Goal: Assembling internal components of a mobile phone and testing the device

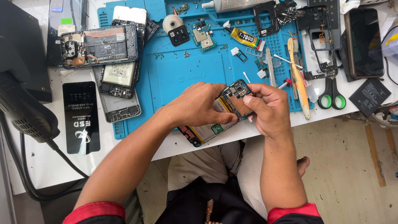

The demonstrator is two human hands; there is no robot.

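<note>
An opened smartphone (219, 117) with its back off, showing battery and circuit board, is held over the front edge of the blue repair mat (186, 70). My left hand (198, 104) grips its middle from the left, thumb along the lower side. My right hand (267, 108) holds the camera end, thumb pressed on the board, with a thin red-tipped tool (286, 83) poking out behind its fingers.
Two more opened phones (99, 45) (120, 74) lie at the mat's left. A glue tube (244, 38), brush (299, 76), green-handled scissors (331, 97), phone frames (319, 41) and small parts crowd the right. A dark phone (365, 43) lies far right; a black packet (81, 117) at left.
</note>
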